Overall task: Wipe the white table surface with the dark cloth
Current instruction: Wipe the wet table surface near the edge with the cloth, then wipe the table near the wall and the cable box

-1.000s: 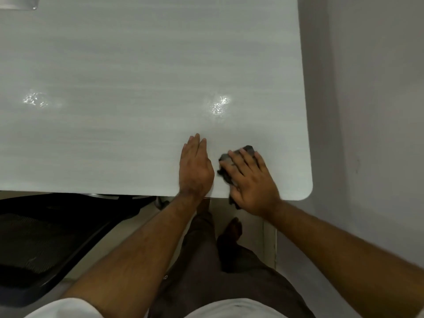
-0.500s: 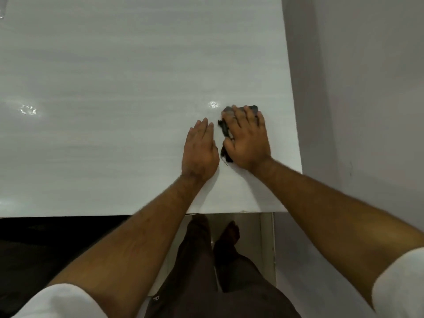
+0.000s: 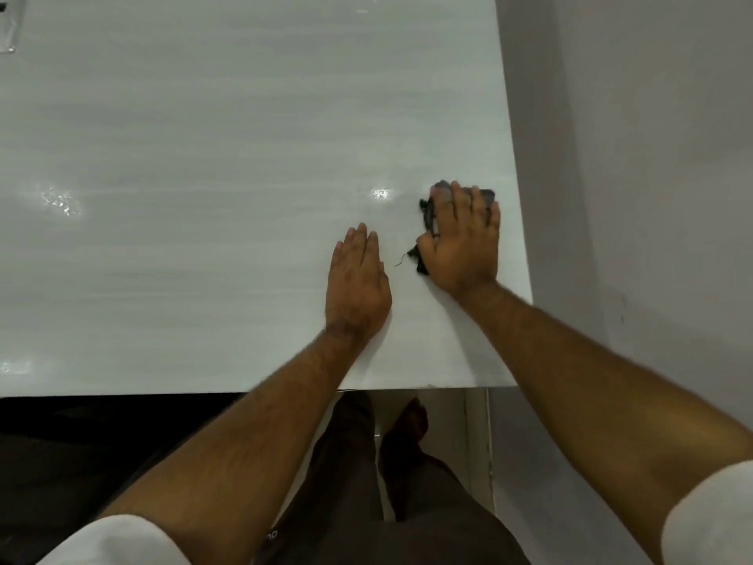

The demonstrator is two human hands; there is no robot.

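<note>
White table (image 3: 203,157): right hand (image 3: 462,242) fingers straight, pressing dark cloth (image 3: 426,214); left hand (image 3: 358,279) flat, holding nothing.

L hand (image 3: 358,279) lies flat, palm down, fingers straight & together, pointing away from the body. L forearm bare, runs from lower left; white sleeve at upper arm. R hand (image 3: 460,242) also palm down, fingers spread slightly & extended, pressing on the cloth (image 3: 428,214) beneath it. R forearm bare, reaches in from lower right, white sleeve at edge. Hands close, not touching.
</note>
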